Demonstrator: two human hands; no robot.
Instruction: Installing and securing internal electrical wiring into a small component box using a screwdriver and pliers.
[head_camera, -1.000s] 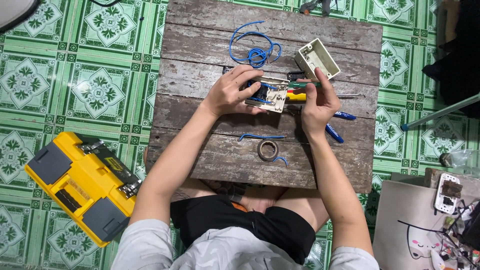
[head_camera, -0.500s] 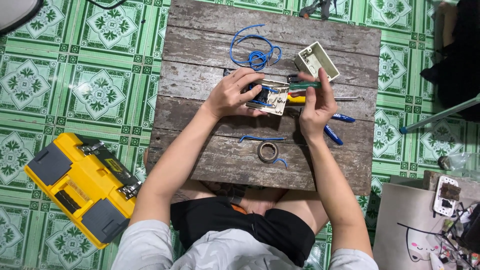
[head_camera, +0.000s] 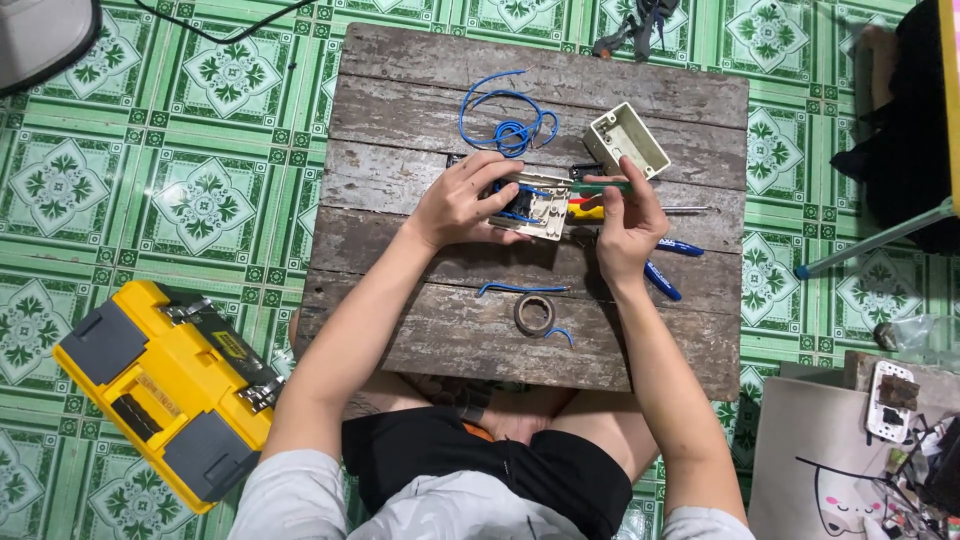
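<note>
Wooden counter (head_camera: 420, 340), yellow toolbox (head_camera: 165, 390) on floor at left, left hand (head_camera: 462, 200) clasping white switch plate (head_camera: 540, 207) mid-counter, right hand (head_camera: 625, 225) gripping green screwdriver (head_camera: 600, 186) at plate, white box (head_camera: 626, 139), blue wire coil (head_camera: 505, 125), tape roll (head_camera: 534, 314)

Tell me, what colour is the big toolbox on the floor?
The toolbox is bright yellow with grey corner lids and a black middle, clearest in the head view.

Bright, even light; sharp, soft shadows

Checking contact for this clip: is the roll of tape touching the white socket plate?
Apart. The head view shows bare wood between the tape roll and the socket plate under the left hand.
</note>
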